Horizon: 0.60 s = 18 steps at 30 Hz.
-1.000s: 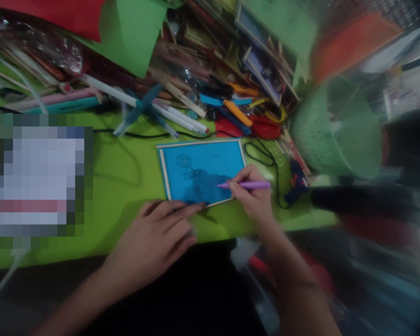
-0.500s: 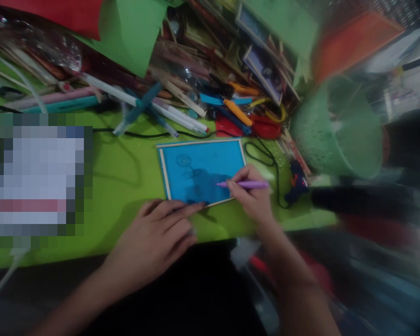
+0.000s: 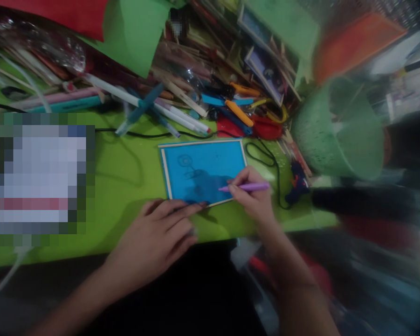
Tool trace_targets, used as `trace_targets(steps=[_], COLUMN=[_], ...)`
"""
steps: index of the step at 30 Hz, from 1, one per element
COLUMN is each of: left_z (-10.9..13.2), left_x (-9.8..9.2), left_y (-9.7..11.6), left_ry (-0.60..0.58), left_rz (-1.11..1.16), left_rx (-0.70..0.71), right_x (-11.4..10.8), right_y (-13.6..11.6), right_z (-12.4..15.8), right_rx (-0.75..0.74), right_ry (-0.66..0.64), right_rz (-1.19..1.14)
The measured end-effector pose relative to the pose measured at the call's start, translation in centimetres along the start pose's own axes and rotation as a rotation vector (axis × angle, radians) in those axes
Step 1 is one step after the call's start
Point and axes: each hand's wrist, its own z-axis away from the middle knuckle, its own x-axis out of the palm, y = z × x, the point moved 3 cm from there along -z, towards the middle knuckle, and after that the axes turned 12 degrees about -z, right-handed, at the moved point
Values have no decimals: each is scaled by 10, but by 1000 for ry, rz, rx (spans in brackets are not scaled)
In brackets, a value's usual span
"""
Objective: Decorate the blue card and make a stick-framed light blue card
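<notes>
A blue panel (image 3: pixel 210 158) edged with thin pale wooden strips lies on the green table (image 3: pixel 126 186). Dark drawn lines, among them a round shape, show on its left half. My right hand (image 3: pixel 252 193) is closed round a purple pen (image 3: pixel 253 186), its tip pointing left over the lower right of the panel; whether the tip touches cannot be made out. My left hand (image 3: pixel 164 228) rests at the panel's lower left edge, fingers stretched out to the right along that edge. Part of the lower edge is hidden under those fingers.
Behind the panel are several markers (image 3: pixel 182 116), orange-handled scissors (image 3: pixel 239 112) and a heap of wooden sticks. To the right stand a green basket (image 3: pixel 335 135) and a dark glue gun (image 3: pixel 297 184) with a black cord. A blurred-out white object (image 3: pixel 45 172) is at the left.
The purple pen's tip has shifted slightly right and down over the panel, with my right hand moving along. My left hand stays at the lower edge. The whole view has shifted slightly.
</notes>
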Motion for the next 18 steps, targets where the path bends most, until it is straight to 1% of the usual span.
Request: trace_targets(steps=[11,14,18], left_z=[0,0,-1], left_x=[-1,-1,-1], left_y=[0,-1,-1], left_ry=[0,9,12], left_rz=[5,0,11], left_rx=[8,11,14], right_x=[0,-1,-4], right_y=[3,5,3], right_z=[1,1,1], right_rx=[-3,-13,-38], right_ry=[-16,22,114], right_rz=[-56,-128,-178])
